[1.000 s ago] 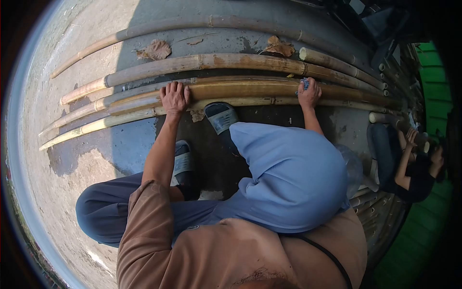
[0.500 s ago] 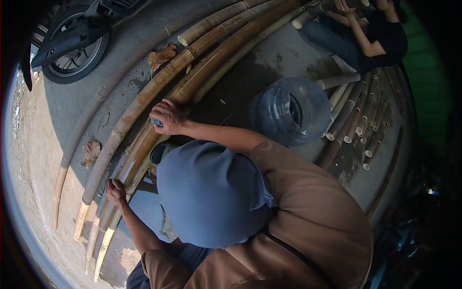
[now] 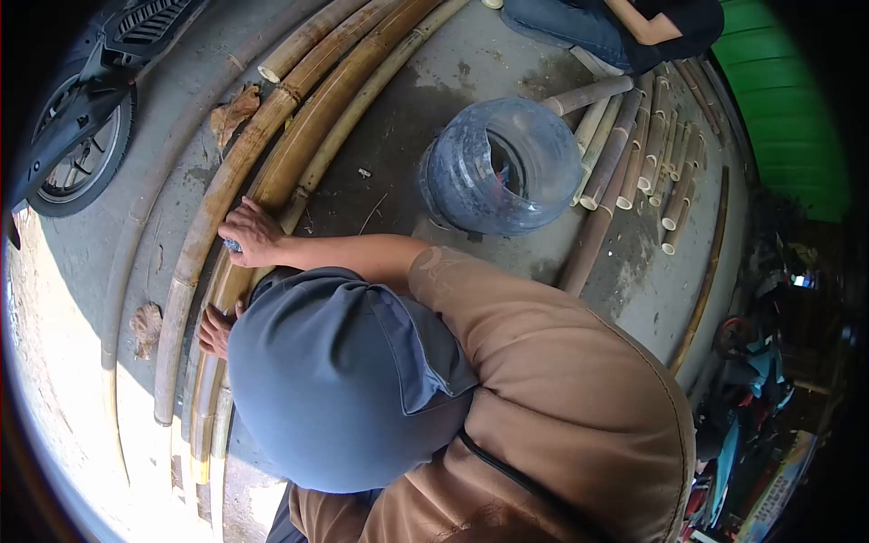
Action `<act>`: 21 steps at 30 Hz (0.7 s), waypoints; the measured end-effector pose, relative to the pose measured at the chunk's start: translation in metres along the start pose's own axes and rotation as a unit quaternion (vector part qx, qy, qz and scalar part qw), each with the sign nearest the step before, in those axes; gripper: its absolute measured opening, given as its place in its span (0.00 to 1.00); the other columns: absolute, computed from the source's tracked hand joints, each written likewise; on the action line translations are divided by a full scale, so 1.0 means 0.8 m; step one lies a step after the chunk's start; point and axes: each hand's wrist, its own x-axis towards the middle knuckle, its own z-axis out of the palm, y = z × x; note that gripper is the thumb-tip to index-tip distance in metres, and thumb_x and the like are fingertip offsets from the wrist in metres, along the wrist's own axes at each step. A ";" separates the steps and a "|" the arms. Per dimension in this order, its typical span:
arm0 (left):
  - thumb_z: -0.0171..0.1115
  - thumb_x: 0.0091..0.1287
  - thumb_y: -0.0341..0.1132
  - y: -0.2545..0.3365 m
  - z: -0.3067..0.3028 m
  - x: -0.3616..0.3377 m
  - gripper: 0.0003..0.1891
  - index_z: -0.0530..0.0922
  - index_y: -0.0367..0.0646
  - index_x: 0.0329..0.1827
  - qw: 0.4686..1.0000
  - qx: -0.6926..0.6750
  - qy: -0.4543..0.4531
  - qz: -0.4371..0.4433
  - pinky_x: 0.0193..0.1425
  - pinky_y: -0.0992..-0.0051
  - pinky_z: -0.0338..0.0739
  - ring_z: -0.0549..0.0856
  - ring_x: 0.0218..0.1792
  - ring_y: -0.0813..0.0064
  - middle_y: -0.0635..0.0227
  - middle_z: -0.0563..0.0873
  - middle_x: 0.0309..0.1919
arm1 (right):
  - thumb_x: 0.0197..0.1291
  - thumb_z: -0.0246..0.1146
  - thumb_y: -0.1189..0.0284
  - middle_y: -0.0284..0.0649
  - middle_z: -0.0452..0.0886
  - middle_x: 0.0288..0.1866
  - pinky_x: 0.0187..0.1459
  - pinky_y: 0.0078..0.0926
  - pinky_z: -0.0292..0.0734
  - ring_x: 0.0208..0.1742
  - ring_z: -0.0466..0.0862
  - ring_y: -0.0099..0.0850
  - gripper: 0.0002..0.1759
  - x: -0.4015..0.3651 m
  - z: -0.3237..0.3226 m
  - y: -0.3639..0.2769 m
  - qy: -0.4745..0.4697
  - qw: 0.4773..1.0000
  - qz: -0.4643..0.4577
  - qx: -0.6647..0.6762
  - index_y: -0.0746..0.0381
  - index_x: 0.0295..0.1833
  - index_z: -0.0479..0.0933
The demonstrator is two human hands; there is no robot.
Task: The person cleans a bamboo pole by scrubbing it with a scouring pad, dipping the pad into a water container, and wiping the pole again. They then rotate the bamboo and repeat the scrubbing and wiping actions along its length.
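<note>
My right hand (image 3: 252, 235) is closed around a small grey-blue scrubber (image 3: 233, 245), pressed on a thick, shiny yellow-brown bamboo pole (image 3: 288, 167). Just below it, my left hand (image 3: 215, 331) grips the same pole, its fingers curled over the surface and its wrist hidden by the blue-grey head covering (image 3: 335, 380). Other long bamboo poles run alongside, among them a mottled one (image 3: 210, 217) on the left and a thinner one (image 3: 353, 113) on the right.
A cut clear-blue plastic container (image 3: 466, 195) stands on the floor, near short bamboo pieces (image 3: 620, 154). Another person's jeans-clad leg (image 3: 570, 27) shows at the top. A motorbike wheel (image 3: 86, 158) is upper left; dry leaves (image 3: 235, 115) lie by the poles.
My left hand has moved up along the pole, closer to my right hand. The view has shifted, so the poles, container and wheel appear further left. My right hand still holds the scrubber.
</note>
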 end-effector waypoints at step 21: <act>0.79 0.62 0.59 -0.157 -0.012 0.021 0.32 0.82 0.44 0.58 0.929 -0.140 -0.341 0.029 0.61 0.47 0.78 0.80 0.58 0.46 0.53 0.81 0.56 | 0.50 0.76 0.65 0.40 0.81 0.55 0.83 0.57 0.59 0.68 0.77 0.44 0.19 -0.032 -0.054 0.014 0.113 0.993 0.000 0.026 0.53 0.50 0.89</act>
